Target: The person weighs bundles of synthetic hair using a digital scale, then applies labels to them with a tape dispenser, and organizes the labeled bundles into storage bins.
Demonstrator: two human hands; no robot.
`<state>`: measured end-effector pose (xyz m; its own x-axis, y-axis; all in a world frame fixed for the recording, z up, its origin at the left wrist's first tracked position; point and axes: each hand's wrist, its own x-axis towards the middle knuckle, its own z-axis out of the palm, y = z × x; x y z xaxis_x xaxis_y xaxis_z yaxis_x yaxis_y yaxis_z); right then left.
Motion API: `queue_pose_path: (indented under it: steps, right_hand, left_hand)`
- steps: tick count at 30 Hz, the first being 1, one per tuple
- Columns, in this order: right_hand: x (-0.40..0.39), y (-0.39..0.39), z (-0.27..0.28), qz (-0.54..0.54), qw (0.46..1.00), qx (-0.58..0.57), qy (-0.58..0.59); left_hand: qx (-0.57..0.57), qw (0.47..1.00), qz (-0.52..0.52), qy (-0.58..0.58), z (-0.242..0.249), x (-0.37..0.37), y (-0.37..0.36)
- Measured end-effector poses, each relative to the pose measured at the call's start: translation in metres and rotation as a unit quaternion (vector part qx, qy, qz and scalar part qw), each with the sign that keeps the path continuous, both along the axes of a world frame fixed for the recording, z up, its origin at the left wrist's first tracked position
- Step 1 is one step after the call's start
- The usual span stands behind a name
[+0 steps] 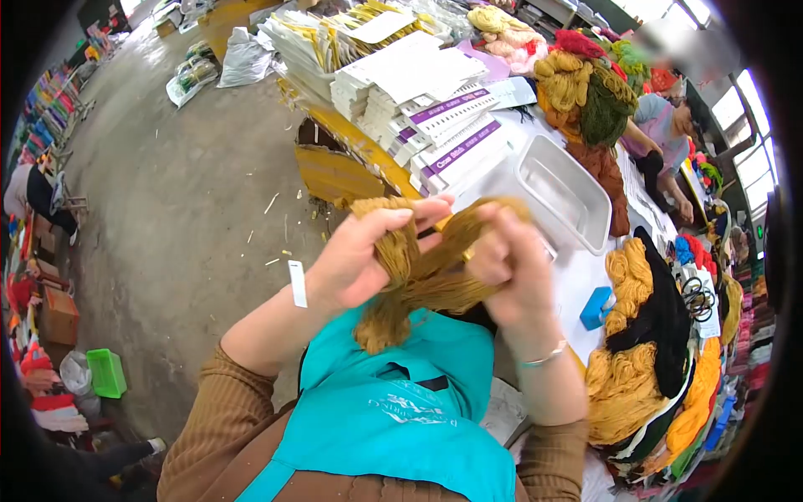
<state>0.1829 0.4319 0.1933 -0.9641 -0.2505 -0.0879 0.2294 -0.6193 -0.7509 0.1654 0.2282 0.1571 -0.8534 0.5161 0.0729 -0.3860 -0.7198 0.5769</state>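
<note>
A skein of golden-brown thread [447, 289] is stretched between my two hands, above the lap of a teal apron [385, 418]. My left hand [368, 255] has the skein looped over it, with the thumb and fingers curled around the strands. My right hand [514, 259] grips the other end, its fingers bent in and slightly blurred. Below the left hand a bunched end of the skein hangs down toward the apron. A small white tag [297, 284] is at my left wrist.
On the table at right are a grey plastic tray [569, 192], stacked printed cards [456, 151], a blue block-like object [596, 308], black scissors [698, 298] and yellow-orange skeins [623, 389]. Another person [661, 142] sits across the table. A green bin [105, 373] stands on the floor at left.
</note>
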Motion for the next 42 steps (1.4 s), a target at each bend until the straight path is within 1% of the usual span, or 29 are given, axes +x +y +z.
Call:
queue_pose_path:
  steps: [1, 2, 4, 5, 7, 9, 12, 14, 18, 20, 21, 23, 27, 29, 33, 35, 39, 42]
  right_hand:
    - [0.008, -0.008, -0.018, 0.006, 1.0, 0.0, -0.026]
    - [0.016, -0.018, -0.024, -0.031, 0.997, 0.062, -0.04]
    - [0.027, -0.026, -0.041, -0.071, 0.99, 0.115, -0.047]
    - [0.03, -0.025, -0.046, -0.079, 0.989, 0.112, -0.053]
    - [0.036, -0.022, -0.054, -0.113, 0.983, 0.144, -0.034]
    - [0.04, -0.018, -0.062, -0.144, 0.978, 0.144, -0.044]
    - [0.048, -0.003, -0.076, -0.184, 0.978, 0.075, -0.064]
    - [0.051, 0.006, -0.087, -0.207, 0.976, 0.025, -0.055]
    - [0.056, 0.01, -0.098, -0.238, 0.969, 0.038, -0.056]
    - [0.056, 0.01, -0.103, -0.267, 0.961, 0.067, -0.023]
    - [0.057, 0.011, -0.106, -0.269, 0.961, 0.066, -0.023]
    - [0.058, 0.012, -0.11, -0.269, 0.959, 0.083, -0.013]
    - [0.058, 0.013, -0.109, -0.27, 0.96, 0.066, -0.026]
    - [0.057, 0.016, -0.111, -0.247, 0.968, 0.028, -0.026]
    - [0.054, 0.018, -0.111, -0.224, 0.974, 0.021, -0.018]
    - [0.053, 0.02, -0.113, -0.221, 0.974, 0.056, -0.01]
    - [0.049, 0.022, -0.116, -0.223, 0.974, 0.048, 0.002]
    - [0.048, 0.026, -0.116, -0.216, 0.976, 0.039, -0.013]
  left_hand:
    - [-0.023, 1.0, -0.006, 0.001, -0.006, 0.001, 0.006]
    - [-0.047, 0.999, -0.01, -0.003, -0.008, 0.004, 0.013]
    - [-0.086, 0.996, -0.018, -0.015, -0.01, 0.01, 0.025]
    - [-0.089, 0.995, -0.028, -0.019, -0.014, 0.013, 0.03]
    - [-0.117, 0.993, -0.017, 0.011, -0.023, 0.017, 0.039]
    - [-0.119, 0.992, -0.029, -0.005, -0.027, 0.019, 0.046]
    - [-0.12, 0.992, -0.045, -0.013, -0.038, 0.018, 0.053]
    - [-0.11, 0.991, -0.049, -0.057, -0.044, 0.017, 0.056]
    - [-0.08, 0.99, -0.08, -0.088, -0.052, 0.018, 0.064]
    - [-0.145, 0.987, -0.045, -0.056, -0.052, 0.02, 0.068]
    - [-0.146, 0.987, -0.047, -0.056, -0.052, 0.019, 0.071]
    - [-0.192, 0.981, -0.014, -0.01, -0.053, 0.02, 0.076]
    - [-0.201, 0.979, -0.01, -0.013, -0.055, 0.017, 0.082]
    - [-0.196, 0.98, -0.014, -0.013, -0.059, 0.015, 0.084]
    - [-0.203, 0.979, -0.021, -0.02, -0.054, 0.014, 0.087]
    - [-0.211, 0.977, -0.023, -0.033, -0.055, 0.013, 0.088]
    - [-0.22, 0.975, -0.024, -0.021, -0.059, 0.009, 0.09]
    - [-0.228, 0.973, -0.025, -0.011, -0.058, 0.007, 0.091]
